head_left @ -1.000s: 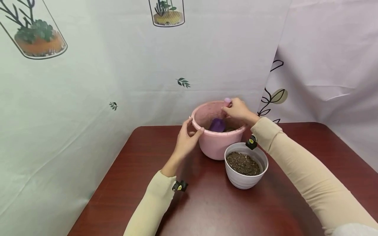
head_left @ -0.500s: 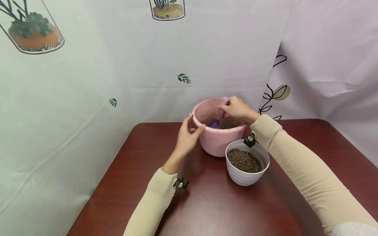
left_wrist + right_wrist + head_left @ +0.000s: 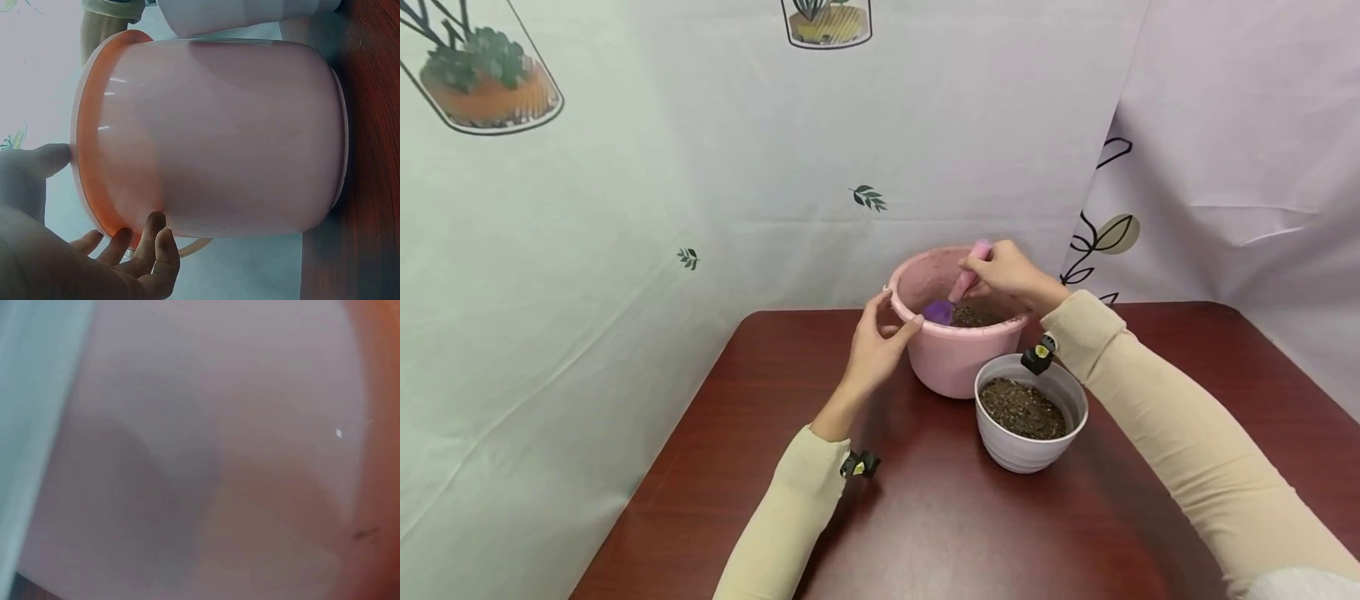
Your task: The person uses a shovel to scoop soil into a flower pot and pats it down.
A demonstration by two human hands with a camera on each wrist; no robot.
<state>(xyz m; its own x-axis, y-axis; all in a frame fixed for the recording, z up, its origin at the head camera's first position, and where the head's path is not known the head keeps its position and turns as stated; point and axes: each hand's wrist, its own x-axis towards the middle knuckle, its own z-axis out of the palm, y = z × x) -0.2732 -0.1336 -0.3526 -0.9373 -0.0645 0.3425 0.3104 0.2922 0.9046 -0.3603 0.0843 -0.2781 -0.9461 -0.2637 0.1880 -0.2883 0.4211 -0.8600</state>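
the right hand point(image 3: 1011, 272) pinches the scoop point(image 3: 964, 284) in the bucket point(image 3: 950, 362), right of the frame's centre, and scooping seems steadiest if the left hand point(image 3: 876, 352), fingers spread at the rim point(image 3: 955, 331), braces it.

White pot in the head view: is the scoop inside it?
No, the scoop is inside the pink bucket, its handle held by the right hand.
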